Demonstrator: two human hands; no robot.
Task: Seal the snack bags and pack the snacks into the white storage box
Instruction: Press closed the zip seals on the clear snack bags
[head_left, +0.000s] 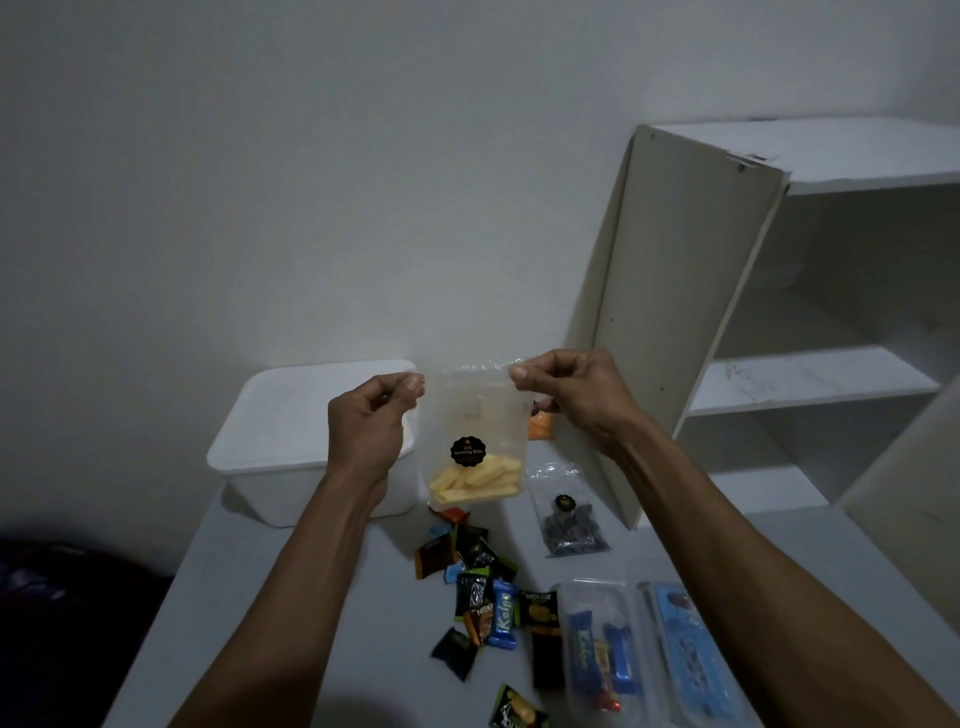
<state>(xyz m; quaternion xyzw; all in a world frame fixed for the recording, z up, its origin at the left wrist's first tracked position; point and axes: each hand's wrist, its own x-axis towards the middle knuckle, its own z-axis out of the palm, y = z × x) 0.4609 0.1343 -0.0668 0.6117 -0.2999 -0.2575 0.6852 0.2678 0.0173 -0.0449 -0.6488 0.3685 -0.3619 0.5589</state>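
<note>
I hold a clear zip bag of yellow snack sticks (472, 447) upright above the table, a black round label on its front. My left hand (371, 426) pinches the bag's top left corner and my right hand (563, 389) pinches its top right corner, the zip strip stretched between them. The white storage box (280, 441) stands behind my left hand with a white lid on it. A second clear bag of dark snacks (569, 525) lies flat on the table to the right. Several small wrapped snacks (483, 592) are scattered in front.
A clear plastic tray (597, 649) with blue wrapped bars and a blue packet (691, 649) lie at the front right. An orange packet (540, 428) sits behind the held bag. A white shelf unit with an open door (670, 322) stands on the right.
</note>
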